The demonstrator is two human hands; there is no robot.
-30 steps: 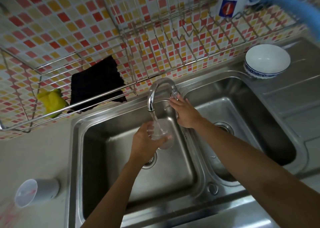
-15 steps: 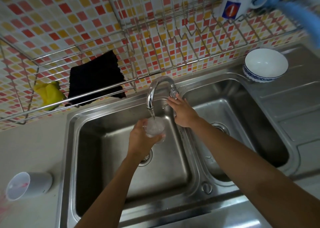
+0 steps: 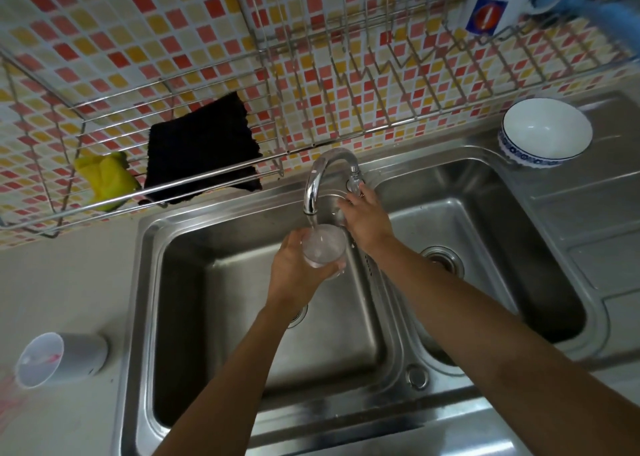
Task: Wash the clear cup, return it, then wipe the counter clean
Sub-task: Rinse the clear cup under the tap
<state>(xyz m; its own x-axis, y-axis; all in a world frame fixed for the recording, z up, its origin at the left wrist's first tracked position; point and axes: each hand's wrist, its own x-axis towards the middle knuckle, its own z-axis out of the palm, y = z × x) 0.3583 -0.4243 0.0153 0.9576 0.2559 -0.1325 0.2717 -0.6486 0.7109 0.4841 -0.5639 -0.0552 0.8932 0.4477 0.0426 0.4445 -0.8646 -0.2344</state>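
Observation:
My left hand [image 3: 298, 272] grips the clear cup [image 3: 323, 246] upright over the left basin of the steel sink [image 3: 207, 282]. Water runs from the curved faucet [image 3: 320, 175] straight into the cup. My right hand [image 3: 367, 218] rests on the faucet handle [image 3: 355, 180] behind the spout, fingers curled around it. A black cloth [image 3: 201, 147] and a yellow cloth [image 3: 104, 178] lie on the wire rack [image 3: 86, 210] against the tiled wall. The pale counter [image 3: 62, 289] stretches to the left of the sink.
A white cup [image 3: 59, 358] lies on its side on the counter at the left, with a pink stain near its mouth. A white bowl [image 3: 545, 133] with a blue rim stands on the drainboard at the back right. A white container [image 3: 491, 2] sits on the upper rack.
The cup has risen closer to the spout and been turned more upright, and it now catches the stream. My right hand stays on the faucet handle.

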